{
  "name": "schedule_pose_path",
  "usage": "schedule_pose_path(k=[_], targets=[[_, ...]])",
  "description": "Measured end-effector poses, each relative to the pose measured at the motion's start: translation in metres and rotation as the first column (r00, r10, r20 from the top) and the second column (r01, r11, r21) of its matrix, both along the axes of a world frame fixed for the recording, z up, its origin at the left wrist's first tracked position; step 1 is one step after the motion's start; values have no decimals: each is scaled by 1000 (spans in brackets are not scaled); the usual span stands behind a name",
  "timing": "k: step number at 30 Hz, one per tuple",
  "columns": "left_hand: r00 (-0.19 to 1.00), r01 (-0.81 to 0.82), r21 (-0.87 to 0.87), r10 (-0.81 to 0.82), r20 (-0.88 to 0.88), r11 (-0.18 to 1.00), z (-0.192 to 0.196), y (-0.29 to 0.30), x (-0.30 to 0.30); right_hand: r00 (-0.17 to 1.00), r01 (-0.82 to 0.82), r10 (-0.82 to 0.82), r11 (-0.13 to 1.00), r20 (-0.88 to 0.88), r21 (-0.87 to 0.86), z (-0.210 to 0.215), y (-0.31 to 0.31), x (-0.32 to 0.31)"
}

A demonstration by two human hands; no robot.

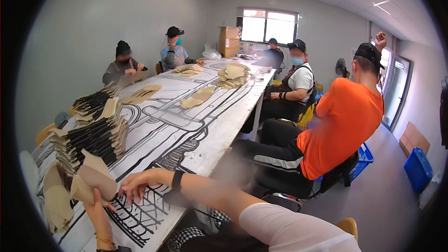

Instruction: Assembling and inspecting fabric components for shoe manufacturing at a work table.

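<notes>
My left hand grips a curved tan piece of sheet material, with a greyish panel, from below at the table's near left. Whether it is paper or cloth I cannot tell. My right hand reaches across from the right, just beside the piece's right edge. Its fingers are loosely bent and apart, and nothing shows in them. Close behind the held piece rise stacks of tan and black pieces. More tan pieces lie by my left hand.
The long white table with black line drawings carries further tan piles and a loose tan piece. A person in orange sits close on my right; several others sit around the table. Blue crates stand on the floor.
</notes>
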State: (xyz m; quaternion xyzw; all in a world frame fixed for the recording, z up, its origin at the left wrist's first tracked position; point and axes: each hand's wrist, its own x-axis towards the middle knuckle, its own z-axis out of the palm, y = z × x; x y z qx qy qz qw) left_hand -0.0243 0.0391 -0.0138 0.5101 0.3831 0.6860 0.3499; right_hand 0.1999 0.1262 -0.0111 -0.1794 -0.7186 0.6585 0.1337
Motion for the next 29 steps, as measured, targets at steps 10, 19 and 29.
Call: schedule_pose_path(k=[10, 19, 29], targets=[[997, 6, -192, -21, -72, 981, -17, 11, -11, 977, 135, -138, 990, -161, -30, -4, -14, 7], [893, -74, -180, -15, -450, 981, 0, -3, 4, 962, 269, -267, 963, -56, 28, -27, -11, -3], [562, -248, -1, 143, -815, 969, -13, 1, -3, 972, 228, -229, 973, 57, 23, -29, -4, -1]])
